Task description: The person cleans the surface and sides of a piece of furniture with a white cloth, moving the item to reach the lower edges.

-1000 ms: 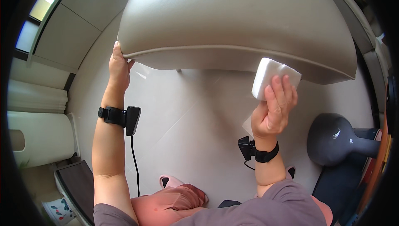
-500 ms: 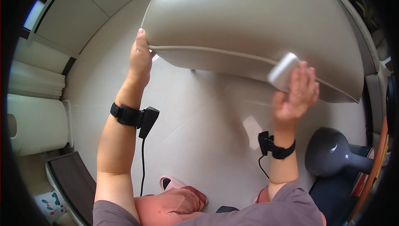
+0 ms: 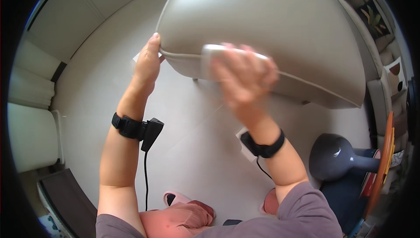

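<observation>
So, the white block (image 3: 211, 50) is held right at the front edge of the big grey padded seat (image 3: 262, 19), toward its left end. It's gripped in the right hand (image 3: 243, 74), fingers wrapped over it, though it's all pretty blurred, so exact contact can't be sworn to. The near left corner of the seat is pinched by the left hand (image 3: 148, 63), thumb on top, fingers mostly hidden underneath. The two hands are kept apart, near each other along that edge.

Progress-wise? Probably mid-job, since the block's in hand and held up to the edge. What's been done and what's left can't really be told: the upholstery looks even all over, and no line between a worked patch and an untouched one can be made out along the piping (image 3: 323, 89).

As for containers, none is being used by either hand. A white rounded unit (image 3: 33, 137) is seen at the far left, but whether anything's inside can't be told. The glossy dark grey rounded thing (image 3: 330, 157) on the right can't be identified as a container either.
</observation>
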Demonstrator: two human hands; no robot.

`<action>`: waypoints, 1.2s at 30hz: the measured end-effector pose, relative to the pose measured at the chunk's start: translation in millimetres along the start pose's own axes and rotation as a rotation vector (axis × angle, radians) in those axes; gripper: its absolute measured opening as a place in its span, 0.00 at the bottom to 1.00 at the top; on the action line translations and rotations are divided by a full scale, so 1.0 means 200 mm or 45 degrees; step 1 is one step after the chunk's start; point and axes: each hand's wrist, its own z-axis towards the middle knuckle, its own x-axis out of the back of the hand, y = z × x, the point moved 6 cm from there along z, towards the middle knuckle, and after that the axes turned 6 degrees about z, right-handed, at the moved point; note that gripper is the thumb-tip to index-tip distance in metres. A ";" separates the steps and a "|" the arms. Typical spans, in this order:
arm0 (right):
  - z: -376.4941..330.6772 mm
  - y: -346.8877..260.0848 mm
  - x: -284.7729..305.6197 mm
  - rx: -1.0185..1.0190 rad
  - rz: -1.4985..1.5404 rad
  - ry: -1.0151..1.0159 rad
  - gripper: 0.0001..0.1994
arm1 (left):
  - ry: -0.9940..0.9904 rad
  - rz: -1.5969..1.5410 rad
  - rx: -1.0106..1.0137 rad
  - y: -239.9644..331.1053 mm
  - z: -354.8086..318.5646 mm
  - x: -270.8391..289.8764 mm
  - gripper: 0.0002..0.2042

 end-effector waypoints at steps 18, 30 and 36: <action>-0.98 0.93 0.86 -1.627 0.899 1.064 0.25 | -0.023 0.437 0.349 0.07 0.18 0.04 0.31; -0.99 1.03 0.93 -1.685 0.937 1.097 0.24 | -0.184 -0.181 0.086 0.03 0.17 -0.04 0.21; -0.79 1.11 0.64 -1.545 0.864 0.945 0.29 | -0.191 -0.286 0.061 0.01 0.12 0.01 0.19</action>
